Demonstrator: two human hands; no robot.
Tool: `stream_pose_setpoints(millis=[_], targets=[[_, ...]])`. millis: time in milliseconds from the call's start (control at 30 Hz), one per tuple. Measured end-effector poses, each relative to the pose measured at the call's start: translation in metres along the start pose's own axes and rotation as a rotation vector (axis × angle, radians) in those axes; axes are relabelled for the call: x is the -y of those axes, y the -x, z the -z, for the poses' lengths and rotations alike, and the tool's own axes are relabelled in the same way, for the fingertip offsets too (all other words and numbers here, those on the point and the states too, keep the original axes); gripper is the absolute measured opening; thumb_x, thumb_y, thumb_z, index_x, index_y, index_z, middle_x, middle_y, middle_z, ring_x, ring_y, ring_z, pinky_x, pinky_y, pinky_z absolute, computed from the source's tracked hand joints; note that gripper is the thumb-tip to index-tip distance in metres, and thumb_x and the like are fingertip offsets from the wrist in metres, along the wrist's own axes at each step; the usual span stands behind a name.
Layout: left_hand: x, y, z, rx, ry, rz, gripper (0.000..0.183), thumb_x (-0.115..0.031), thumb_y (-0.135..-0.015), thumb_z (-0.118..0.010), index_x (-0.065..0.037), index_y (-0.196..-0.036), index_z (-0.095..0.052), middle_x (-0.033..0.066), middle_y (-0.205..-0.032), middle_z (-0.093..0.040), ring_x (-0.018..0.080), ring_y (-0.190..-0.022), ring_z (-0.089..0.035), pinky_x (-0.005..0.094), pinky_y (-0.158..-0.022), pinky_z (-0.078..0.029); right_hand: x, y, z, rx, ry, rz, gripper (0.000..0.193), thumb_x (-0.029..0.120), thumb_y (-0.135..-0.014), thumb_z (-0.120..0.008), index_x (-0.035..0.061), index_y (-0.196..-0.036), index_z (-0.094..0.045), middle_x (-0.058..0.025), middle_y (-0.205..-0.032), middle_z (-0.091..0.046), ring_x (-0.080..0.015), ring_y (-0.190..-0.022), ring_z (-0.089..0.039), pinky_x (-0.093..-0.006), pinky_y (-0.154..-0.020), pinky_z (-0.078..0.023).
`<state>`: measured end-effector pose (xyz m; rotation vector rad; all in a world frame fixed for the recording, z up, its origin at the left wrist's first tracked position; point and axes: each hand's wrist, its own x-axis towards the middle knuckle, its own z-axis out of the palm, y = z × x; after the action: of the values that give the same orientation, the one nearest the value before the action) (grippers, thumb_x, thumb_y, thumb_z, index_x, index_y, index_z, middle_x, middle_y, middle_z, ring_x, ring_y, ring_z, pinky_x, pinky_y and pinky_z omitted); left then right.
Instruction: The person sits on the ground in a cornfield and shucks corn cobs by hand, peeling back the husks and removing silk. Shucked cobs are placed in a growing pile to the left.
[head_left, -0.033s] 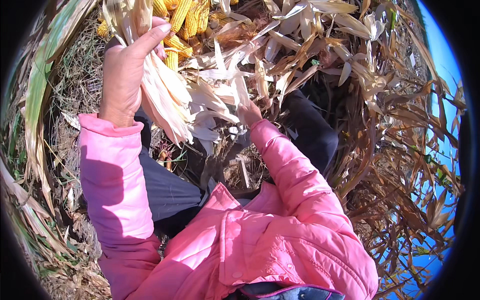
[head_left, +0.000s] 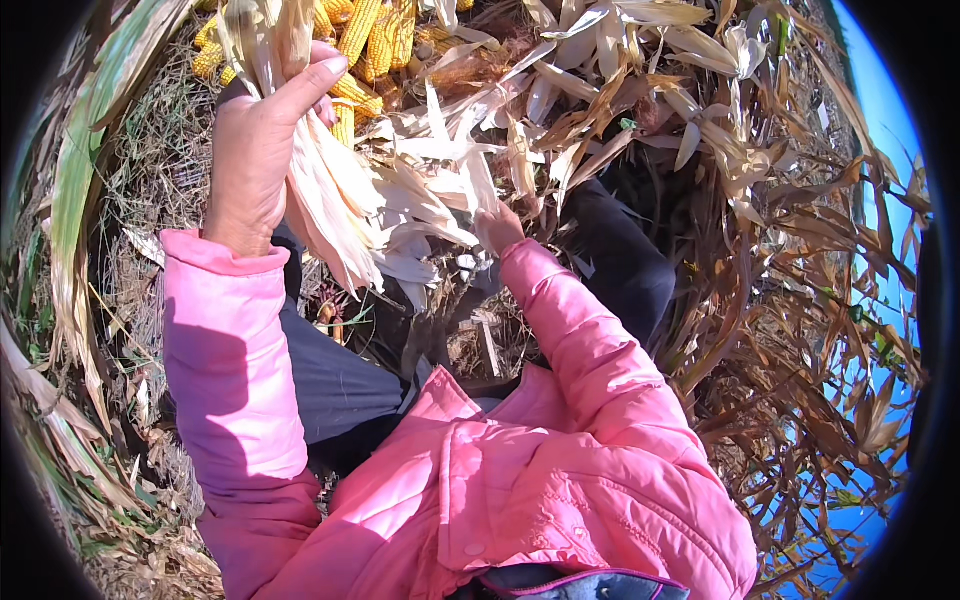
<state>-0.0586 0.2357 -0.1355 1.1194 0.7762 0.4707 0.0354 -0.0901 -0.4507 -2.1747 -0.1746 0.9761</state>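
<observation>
At the upper left, my left hand (head_left: 250,160) is closed around a bundle of pale dry corn husks (head_left: 335,200), with the thumb laid across it. The husks stick out above the fist and fan downward below it. Whether an ear is inside the bundle I cannot tell. Just beyond this hand lie several bare yellow corn cobs (head_left: 358,35). My right hand (head_left: 500,229) is lower and nearer the middle, its fingers closed at the lower end of a pale upright husk strip (head_left: 477,180). Its fingertips are partly hidden among the husks.
Loose husks (head_left: 610,50) cover the ground at the far middle and right. Dry corn stalks and leaves (head_left: 780,400) crowd the right side, and a long green-brown leaf (head_left: 75,190) hangs along the left. My dark-trousered knees (head_left: 630,270) flank the work area.
My left hand and its husk bundle have shifted very slightly to the right. My right hand has stayed in place.
</observation>
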Motion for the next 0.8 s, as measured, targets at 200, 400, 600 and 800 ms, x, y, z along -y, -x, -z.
stream_pose_setpoints(millis=[200, 400, 600, 800], targets=[[0.012, 0.007, -0.013, 0.073, -0.090, 0.091, 0.017, -0.012, -0.078, -0.069, -0.005, -0.093, -0.067, -0.0021, -0.080, -0.062, 0.0041, -0.067, -0.052, 0.0195, -0.060, -0.041, 0.043, 0.027, 0.010, -0.141, -0.184, 0.135, 0.027, 0.013, -0.086, -0.053, -0.0009, -0.109, -0.053, -0.0013, -0.080, -0.057, -0.0086, -0.067, -0.051, -0.0212, -0.060, -0.041], [0.011, 0.009, -0.016, 0.108, -0.172, 0.125, 0.017, -0.012, -0.081, -0.066, -0.005, -0.097, -0.063, -0.0025, -0.078, -0.058, 0.0045, -0.063, -0.049, 0.0196, -0.058, -0.041, 0.096, 0.050, 0.035, -0.101, -0.400, 0.074, 0.026, 0.023, -0.087, -0.058, -0.0009, -0.098, -0.059, -0.0029, -0.078, -0.061, -0.0094, -0.068, -0.054, -0.0242, -0.059, -0.044], [0.022, 0.008, -0.013, 0.271, -0.256, 0.183, 0.014, -0.008, -0.082, -0.062, -0.001, -0.094, -0.061, 0.0042, -0.079, -0.062, 0.0081, -0.068, -0.056, 0.0211, -0.061, -0.044, 0.170, 0.091, 0.033, 0.285, -0.778, 0.094, 0.021, 0.019, -0.090, -0.056, 0.0053, -0.106, -0.057, 0.0023, -0.080, -0.058, -0.0064, -0.070, -0.054, -0.0214, -0.061, -0.043], [0.014, 0.019, -0.025, 0.211, -0.019, 0.292, 0.014, -0.007, -0.079, -0.068, -0.001, -0.091, -0.063, 0.0040, -0.082, -0.064, 0.0108, -0.069, -0.061, 0.0239, -0.062, -0.049, 0.218, 0.126, 0.017, 0.441, -0.880, 0.090, 0.026, 0.023, -0.090, -0.057, 0.0065, -0.110, -0.057, 0.0032, -0.086, -0.060, -0.0052, -0.074, -0.054, -0.0214, -0.066, -0.044]])
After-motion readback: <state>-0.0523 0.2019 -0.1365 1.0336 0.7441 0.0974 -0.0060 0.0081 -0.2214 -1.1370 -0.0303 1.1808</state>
